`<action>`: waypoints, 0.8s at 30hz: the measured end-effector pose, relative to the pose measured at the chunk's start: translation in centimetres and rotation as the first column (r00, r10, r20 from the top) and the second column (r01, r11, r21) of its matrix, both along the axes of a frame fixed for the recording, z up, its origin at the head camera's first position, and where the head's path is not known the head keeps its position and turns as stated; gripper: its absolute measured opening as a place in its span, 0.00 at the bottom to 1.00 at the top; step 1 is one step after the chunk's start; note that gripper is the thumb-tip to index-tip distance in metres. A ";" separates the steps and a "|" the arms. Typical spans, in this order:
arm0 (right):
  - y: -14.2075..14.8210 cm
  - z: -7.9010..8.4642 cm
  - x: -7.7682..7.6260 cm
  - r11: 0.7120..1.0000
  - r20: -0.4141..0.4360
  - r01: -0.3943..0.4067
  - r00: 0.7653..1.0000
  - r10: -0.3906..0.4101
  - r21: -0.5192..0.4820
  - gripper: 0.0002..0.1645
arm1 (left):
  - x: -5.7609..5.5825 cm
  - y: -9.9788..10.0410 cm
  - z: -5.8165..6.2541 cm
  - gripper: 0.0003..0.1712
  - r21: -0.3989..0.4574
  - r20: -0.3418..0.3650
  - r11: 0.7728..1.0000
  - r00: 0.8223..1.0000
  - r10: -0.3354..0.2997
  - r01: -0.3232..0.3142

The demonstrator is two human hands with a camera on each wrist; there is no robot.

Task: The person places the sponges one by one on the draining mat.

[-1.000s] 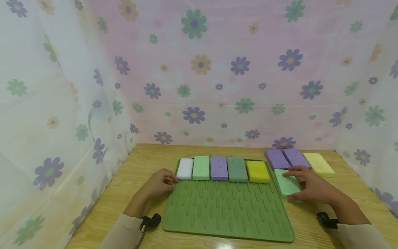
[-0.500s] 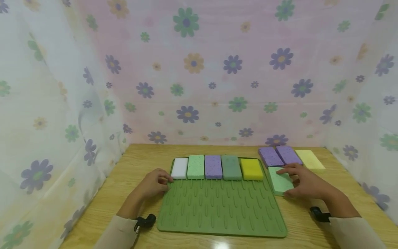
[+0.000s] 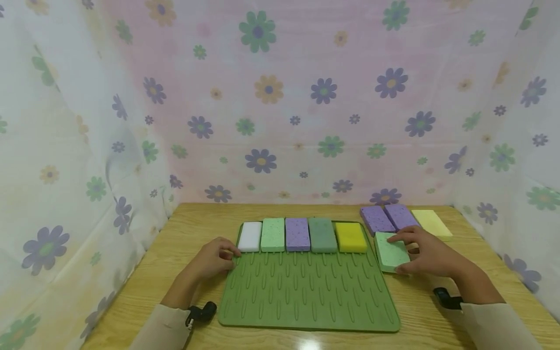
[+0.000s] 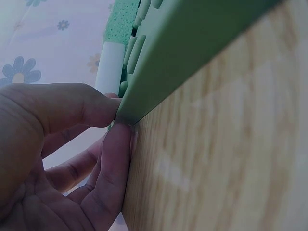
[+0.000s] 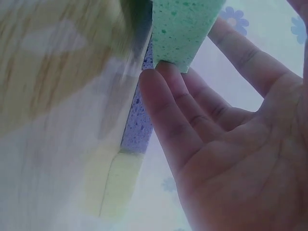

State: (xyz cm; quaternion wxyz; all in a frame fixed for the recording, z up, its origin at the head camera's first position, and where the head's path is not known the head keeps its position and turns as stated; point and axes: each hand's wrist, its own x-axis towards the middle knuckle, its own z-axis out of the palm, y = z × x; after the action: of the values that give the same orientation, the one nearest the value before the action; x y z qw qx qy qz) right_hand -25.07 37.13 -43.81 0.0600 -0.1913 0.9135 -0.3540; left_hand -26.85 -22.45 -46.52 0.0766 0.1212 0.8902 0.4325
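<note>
At the right of the green ridged mat (image 3: 306,291) my right hand (image 3: 430,255) grips a light green sponge (image 3: 387,250), its thumb by the near side and a fingertip over the top face. In the right wrist view the fingertips meet the end of this speckled sponge (image 5: 185,33). My left hand (image 3: 216,257) is at the mat's far left corner, close to a white sponge (image 3: 250,236). Seen from the left wrist, its curled fingers pinch the mat's edge (image 4: 149,82).
Along the mat's far edge stand the white sponge, then a light green (image 3: 273,234), a purple (image 3: 297,234), a grey-green (image 3: 323,235) and a yellow sponge (image 3: 351,237). Two purple sponges (image 3: 377,219) and a pale yellow one (image 3: 431,223) lie beyond my right hand. Flowered cloth (image 3: 280,121) encloses the table.
The head view has turned slightly right, so everything sits further left in it. Both hands keep their places at the mat and the light green sponge.
</note>
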 end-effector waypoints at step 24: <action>-0.5 1.2 0.2 0.999 -0.100 0.029 0.995 -0.025 0.035 0.41 | 0.1 0.0 -0.1 0.12 0.001 0.004 1.000 1.000 -0.010 0.010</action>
State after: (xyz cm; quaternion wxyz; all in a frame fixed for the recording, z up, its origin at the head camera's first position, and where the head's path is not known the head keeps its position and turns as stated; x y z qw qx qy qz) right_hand -24.82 36.59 -42.65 0.0129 -0.1952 0.9241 -0.3282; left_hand -26.80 -22.46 -46.58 0.0807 0.1249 0.8891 0.4329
